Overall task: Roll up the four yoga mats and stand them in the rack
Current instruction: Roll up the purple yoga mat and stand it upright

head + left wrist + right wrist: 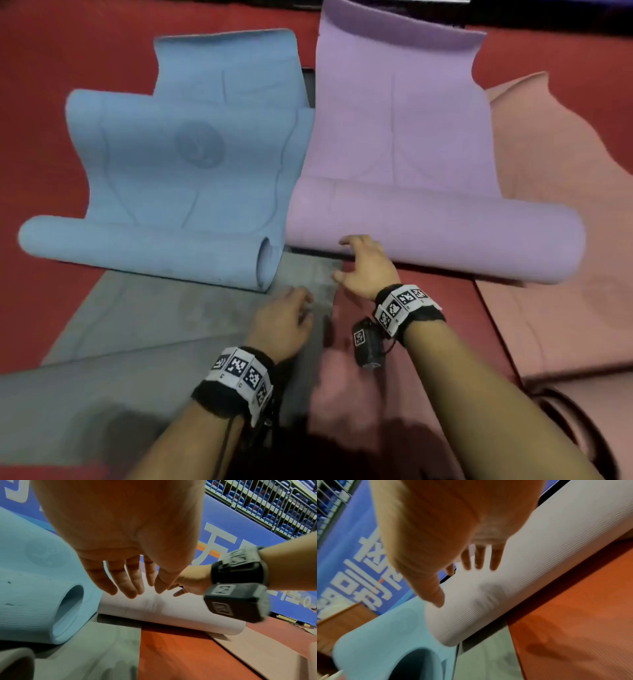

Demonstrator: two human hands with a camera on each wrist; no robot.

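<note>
Four mats lie on the red floor. The blue mat at left is partly rolled, its open roll end facing me. The purple mat at centre right is partly rolled too; it looks whitish in the wrist views. A grey mat lies flat under my hands, and a pink mat lies at right. My right hand reaches with straight, spread fingers to the near side of the purple roll. Above the grey mat, my left hand hovers with fingers straight and empty.
Red floor shows between the grey and pink mats. A blue banner wall with white lettering stands beyond the mats, with railings and seating above it. No rack is in view.
</note>
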